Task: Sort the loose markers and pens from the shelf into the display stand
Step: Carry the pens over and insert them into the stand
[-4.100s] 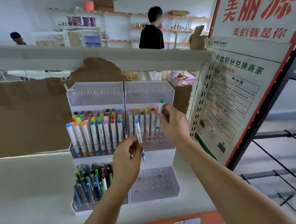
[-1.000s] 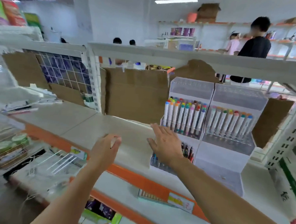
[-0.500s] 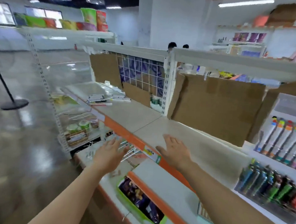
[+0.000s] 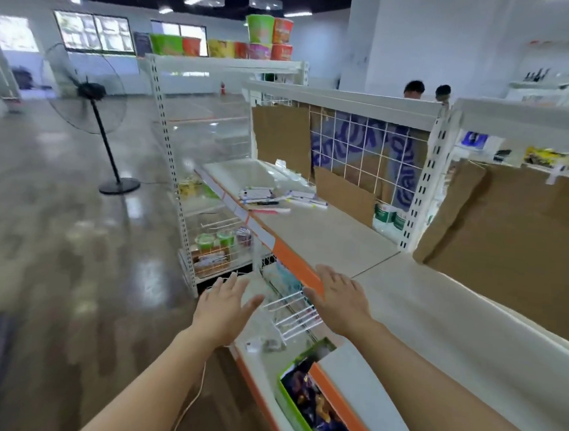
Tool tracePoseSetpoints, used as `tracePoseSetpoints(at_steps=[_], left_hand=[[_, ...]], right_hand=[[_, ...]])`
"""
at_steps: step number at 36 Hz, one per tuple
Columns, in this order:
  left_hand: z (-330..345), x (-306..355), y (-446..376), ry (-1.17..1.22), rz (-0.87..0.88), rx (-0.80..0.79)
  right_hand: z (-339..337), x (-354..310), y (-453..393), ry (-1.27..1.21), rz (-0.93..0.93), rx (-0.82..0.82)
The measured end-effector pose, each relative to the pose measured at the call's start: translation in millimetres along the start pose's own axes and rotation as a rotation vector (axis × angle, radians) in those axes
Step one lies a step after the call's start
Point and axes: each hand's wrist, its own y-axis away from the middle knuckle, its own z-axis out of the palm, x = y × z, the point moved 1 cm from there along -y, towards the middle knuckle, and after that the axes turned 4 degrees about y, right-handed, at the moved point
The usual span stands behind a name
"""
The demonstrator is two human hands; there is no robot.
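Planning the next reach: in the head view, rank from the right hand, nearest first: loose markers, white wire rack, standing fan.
1. White wire rack, just left of the right hand.
2. Loose markers, farther along the shelf.
3. Standing fan, far left across the floor.

Bare forearms, no sleeves; left hand (image 4: 224, 307) ringless.

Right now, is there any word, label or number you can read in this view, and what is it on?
No text reads clearly.
Blue panel behind the wire grid: large pale letters, broken up by the grid, unreadable.
Noodle cups on the top shelf: print blurred.
Shelf-edge label: blurred.
Loose markers: print too small.
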Motion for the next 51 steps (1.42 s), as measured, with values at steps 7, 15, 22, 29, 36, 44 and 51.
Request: tracePoseSetpoints(at_steps=[7,15,22,29,36,44,51], left_hand=[[-14,-5,-71,0.005,-0.02,0.028],[-32,3,-146,0.051,-0.03,0.04],[-32,-11,-200,0.067,-0.039,-0.007],[-37,-41,-270,0.055,-0.007,-0.035],[-55,-64,-337,0.046,0.107,-0.054],[-54,-78,-404,0.118,0.227,-0.038],[-45,-68,-434,0.119,0.294,0.024]], right_hand=[[-12,2,-84,0.005,-0.041,0.026],[-26,9,-170,0.012,-0.066,0.055],[-16,10,-228,0.012,-0.053,-0.023],[0,-1,-295,0.007,-0.008,-0.03],[7,-16,-359,0.043,0.088,-0.06],[18,-19,-416,0.136,0.178,-0.058],[27,-16,-439,0.168,0.207,-0.058]])
